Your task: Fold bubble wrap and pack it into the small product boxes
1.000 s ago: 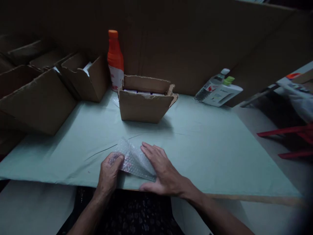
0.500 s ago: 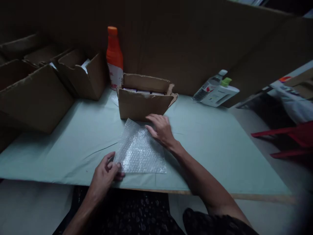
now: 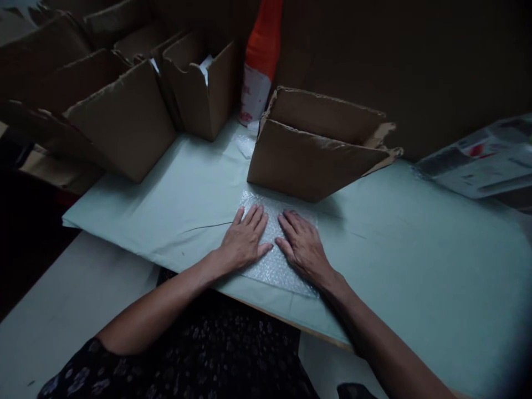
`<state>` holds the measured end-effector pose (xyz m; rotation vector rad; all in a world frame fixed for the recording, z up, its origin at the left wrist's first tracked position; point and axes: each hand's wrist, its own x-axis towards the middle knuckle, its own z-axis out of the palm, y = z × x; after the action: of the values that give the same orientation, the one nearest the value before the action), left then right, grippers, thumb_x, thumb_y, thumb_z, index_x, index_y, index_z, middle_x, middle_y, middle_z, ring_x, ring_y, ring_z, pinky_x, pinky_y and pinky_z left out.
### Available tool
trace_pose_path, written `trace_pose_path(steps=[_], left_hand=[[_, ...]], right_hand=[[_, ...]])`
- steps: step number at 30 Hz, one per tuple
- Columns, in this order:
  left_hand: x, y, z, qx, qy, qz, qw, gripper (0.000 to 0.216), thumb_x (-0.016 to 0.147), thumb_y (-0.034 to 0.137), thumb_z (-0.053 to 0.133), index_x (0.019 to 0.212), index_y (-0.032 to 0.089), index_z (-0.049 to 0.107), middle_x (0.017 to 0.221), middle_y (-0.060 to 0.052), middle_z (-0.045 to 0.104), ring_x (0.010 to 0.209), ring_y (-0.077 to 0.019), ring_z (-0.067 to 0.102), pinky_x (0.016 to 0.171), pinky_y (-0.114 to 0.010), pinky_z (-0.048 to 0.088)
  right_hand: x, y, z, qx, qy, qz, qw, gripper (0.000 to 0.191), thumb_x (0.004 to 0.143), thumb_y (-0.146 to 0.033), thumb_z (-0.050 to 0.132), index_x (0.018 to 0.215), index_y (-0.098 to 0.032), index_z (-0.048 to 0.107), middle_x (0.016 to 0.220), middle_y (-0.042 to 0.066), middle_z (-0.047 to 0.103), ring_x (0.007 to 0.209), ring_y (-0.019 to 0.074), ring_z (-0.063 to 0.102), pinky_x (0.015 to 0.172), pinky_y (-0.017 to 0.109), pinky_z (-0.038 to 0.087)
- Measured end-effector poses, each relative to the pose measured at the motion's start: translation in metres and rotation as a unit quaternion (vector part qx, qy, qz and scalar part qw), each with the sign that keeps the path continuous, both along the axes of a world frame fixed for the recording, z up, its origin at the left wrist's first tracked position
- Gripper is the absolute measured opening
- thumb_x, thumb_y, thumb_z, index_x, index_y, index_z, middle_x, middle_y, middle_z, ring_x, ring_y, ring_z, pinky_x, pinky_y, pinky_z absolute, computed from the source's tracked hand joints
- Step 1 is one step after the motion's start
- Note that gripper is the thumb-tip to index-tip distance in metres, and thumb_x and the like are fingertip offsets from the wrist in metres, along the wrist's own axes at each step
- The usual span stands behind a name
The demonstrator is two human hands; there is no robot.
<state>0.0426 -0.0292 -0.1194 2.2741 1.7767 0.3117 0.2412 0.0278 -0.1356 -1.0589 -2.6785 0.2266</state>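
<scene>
A clear sheet of bubble wrap [image 3: 272, 271] lies flat on the table near its front edge. My left hand [image 3: 245, 238] rests palm down on the left part of the sheet, fingers stretched out. On the right part, my right hand [image 3: 302, 244] also lies flat with its fingers extended, and both thumbs point inward toward each other. Just beyond my fingertips stands an open cardboard box [image 3: 307, 160] with rough-cut top edges. What it holds cannot be made out from this angle.
Several open cardboard boxes [image 3: 124, 116] stand at the back left. An orange bottle [image 3: 261, 61] with a white label stands behind the near box, beside a small piece of clear plastic [image 3: 244, 145]. At the right lies a clear bottle [image 3: 457, 155]. A pale green cloth [image 3: 415, 260] covers the table.
My left hand has left the sheet's lower left corner and now lies flat on it. The right hand has come down flat too. The view has turned left and closer.
</scene>
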Motion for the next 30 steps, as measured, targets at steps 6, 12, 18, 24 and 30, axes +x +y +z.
trace_pose_path(steps=[6, 12, 18, 24, 30], left_hand=[[-0.041, -0.014, 0.007, 0.017, 0.018, 0.018, 1.0, 0.063, 0.097, 0.047, 0.049, 0.148, 0.011, 0.041, 0.162, -0.023, 0.032, 0.152, -0.0376, 0.025, 0.122, -0.056, 0.017], [-0.02, 0.002, 0.005, 0.028, -0.033, -0.088, 0.995, 0.056, 0.096, 0.038, 0.053, 0.147, 0.016, 0.044, 0.162, -0.018, 0.035, 0.152, -0.0344, 0.026, 0.122, -0.055, 0.017], [-0.053, -0.016, -0.002, -0.008, -0.113, -0.062, 0.992, 0.051, 0.092, 0.043, 0.056, 0.139, 0.023, 0.056, 0.16, -0.01, 0.041, 0.152, -0.0325, 0.029, 0.124, -0.056, 0.018], [-0.086, -0.073, 0.008, -0.018, -0.153, -0.087, 0.984, 0.062, 0.087, 0.05, 0.064, 0.146, 0.034, 0.05, 0.16, -0.004, 0.041, 0.15, -0.0333, 0.031, 0.121, -0.057, 0.029], [-0.078, -0.077, 0.006, -0.019, -0.138, -0.133, 0.981, 0.069, 0.08, 0.047, 0.071, 0.144, 0.031, 0.053, 0.158, -0.007, 0.043, 0.148, -0.0366, 0.036, 0.121, -0.061, 0.026]], right_hand=[[0.047, -0.04, 0.008, 0.017, -0.01, -0.067, 0.998, 0.054, 0.103, -0.042, 0.041, 0.152, -0.019, 0.04, 0.153, 0.018, 0.048, 0.141, 0.0345, 0.043, 0.108, 0.054, 0.038], [0.004, -0.022, 0.023, -0.018, 0.001, -0.054, 0.998, 0.05, 0.1, -0.038, 0.049, 0.146, -0.019, 0.049, 0.155, 0.016, 0.046, 0.143, 0.0332, 0.041, 0.113, 0.054, 0.035], [0.037, -0.032, 0.026, -0.058, -0.006, -0.047, 0.997, 0.05, 0.099, -0.04, 0.05, 0.146, -0.021, 0.049, 0.154, 0.016, 0.048, 0.142, 0.0326, 0.043, 0.112, 0.057, 0.036], [0.079, -0.09, 0.049, -0.126, 0.005, 0.061, 0.99, 0.068, 0.086, -0.039, 0.065, 0.149, -0.022, 0.045, 0.157, 0.014, 0.044, 0.144, 0.0319, 0.042, 0.112, 0.054, 0.039], [0.059, -0.091, 0.028, -0.058, 0.06, 0.051, 0.995, 0.048, 0.085, -0.008, 0.047, 0.129, -0.019, 0.062, 0.137, 0.014, 0.065, 0.13, 0.0291, 0.058, 0.099, 0.051, 0.049]])
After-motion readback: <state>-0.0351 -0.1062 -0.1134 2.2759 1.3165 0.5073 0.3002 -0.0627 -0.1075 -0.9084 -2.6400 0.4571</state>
